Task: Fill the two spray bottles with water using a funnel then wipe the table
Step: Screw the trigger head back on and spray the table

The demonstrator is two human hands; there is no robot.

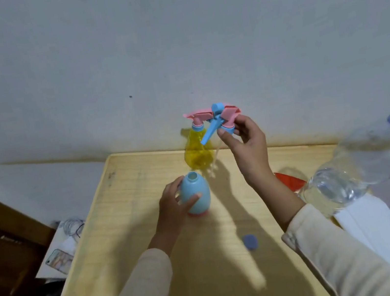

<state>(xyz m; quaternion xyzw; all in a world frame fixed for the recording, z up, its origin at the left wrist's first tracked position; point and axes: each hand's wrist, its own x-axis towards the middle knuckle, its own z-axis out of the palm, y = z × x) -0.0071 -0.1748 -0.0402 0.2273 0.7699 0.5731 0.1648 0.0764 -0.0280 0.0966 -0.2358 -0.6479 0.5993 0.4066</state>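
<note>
Early stage: left hand [176,204] steadies the open blue bottle [194,194] mid-table [131,236]; right hand [248,148] holds its removed spray head [220,120]. Yellow bottle [198,152], behind, remains capped. Funnelling, filling of 2 bottles, and wiping remain.

- Your left hand [172,203] wraps the blue spray bottle [194,194], upright and uncapped on the bench [127,211].
- Your right hand [247,144] pinches the pink-and-blue spray head [220,120] in the air.
- The yellow spray bottle [198,151] stands capped behind.
- A clear water bottle [362,166] is at the right, beside white tissue [372,229].
</note>
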